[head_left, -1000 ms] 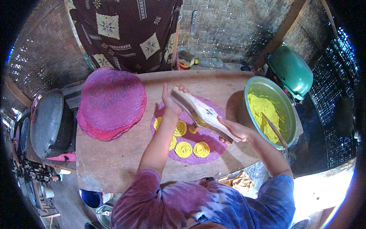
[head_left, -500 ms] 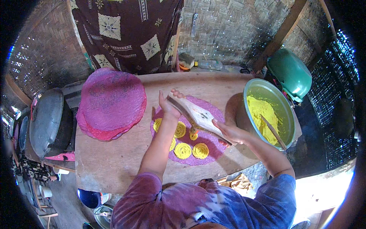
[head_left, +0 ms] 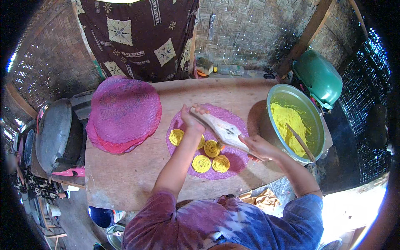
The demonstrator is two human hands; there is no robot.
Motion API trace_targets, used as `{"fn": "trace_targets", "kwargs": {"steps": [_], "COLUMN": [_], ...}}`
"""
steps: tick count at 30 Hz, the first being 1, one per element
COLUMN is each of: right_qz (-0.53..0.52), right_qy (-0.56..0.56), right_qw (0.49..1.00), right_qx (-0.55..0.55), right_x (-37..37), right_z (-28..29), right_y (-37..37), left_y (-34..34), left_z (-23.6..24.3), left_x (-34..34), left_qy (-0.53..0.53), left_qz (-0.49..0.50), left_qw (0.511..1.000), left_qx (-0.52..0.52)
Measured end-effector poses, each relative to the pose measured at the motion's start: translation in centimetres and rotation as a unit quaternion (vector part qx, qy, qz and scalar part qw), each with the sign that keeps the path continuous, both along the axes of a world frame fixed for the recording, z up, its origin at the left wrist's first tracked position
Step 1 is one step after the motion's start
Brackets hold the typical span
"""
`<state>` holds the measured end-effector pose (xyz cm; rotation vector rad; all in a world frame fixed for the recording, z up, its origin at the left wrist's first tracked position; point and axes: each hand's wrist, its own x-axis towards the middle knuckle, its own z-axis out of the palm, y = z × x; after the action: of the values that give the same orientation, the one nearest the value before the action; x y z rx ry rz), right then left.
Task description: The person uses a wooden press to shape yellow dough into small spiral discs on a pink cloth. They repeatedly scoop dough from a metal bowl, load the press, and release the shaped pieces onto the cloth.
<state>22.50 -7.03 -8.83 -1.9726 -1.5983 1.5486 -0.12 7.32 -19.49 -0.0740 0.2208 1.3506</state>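
Nearest, at the lower edge, is the person's tie-dyed shirt (head_left: pixel 200 225), with both bare forearms reaching out over the wooden table (head_left: pixel 121 179). The right hand (head_left: pixel 259 148) has its fingers closed around the nearer end of a long, pale wooden press (head_left: pixel 225 129), and the left hand (head_left: pixel 193 121) is wrapped around its farther end, so I see it slanting between them, above a round purple mat (head_left: pixel 236 166). Just beneath its middle sits a yellow coil (head_left: pixel 211 148); whether they touch, I can't tell. Two more coils (head_left: pixel 201 163) lie side by side nearer the person, a left-hand coil (head_left: pixel 176 137) rests by the mat's edge, and a partly hidden coil (head_left: pixel 202 142) shows beside the left forearm. To the right stands a wide basin (head_left: pixel 287 95) of yellow dough (head_left: pixel 287 121), a wooden stick (head_left: pixel 301 143) leaning in it; to the left, a stack of pink-purple mats (head_left: pixel 123 108). Farther back, a clear bottle (head_left: pixel 230 70) lies by the woven wall (head_left: pixel 250 29), where a knife (head_left: pixel 212 26) hangs to the right of a dark patterned curtain (head_left: pixel 143 54).
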Motion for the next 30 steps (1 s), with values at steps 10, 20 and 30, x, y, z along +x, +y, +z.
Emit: {"fn": "trace_targets", "kwargs": {"steps": [10,20,30], "right_qz": [-0.089,-0.107,-0.155], "right_qy": [0.146,0.218,0.206], "right_qw": [0.985,0.97,0.961], "right_qx": [0.011,0.022,0.097], "right_x": [2.4,3.5,4.5], "right_z": [-1.5,-3.7,-1.6], "right_y": [-0.7,-1.5,-3.0], "left_y": [0.1,-3.3,-5.1], "left_z": [-6.1,-6.3,-4.6], "left_x": [1.5,1.9,0.5], "left_qy": [0.551,0.652,0.856], "left_qz": [-0.186,-0.324,-0.158], "left_qw": [0.779,0.644,0.401], "left_qx": [0.233,0.234,0.287]}}
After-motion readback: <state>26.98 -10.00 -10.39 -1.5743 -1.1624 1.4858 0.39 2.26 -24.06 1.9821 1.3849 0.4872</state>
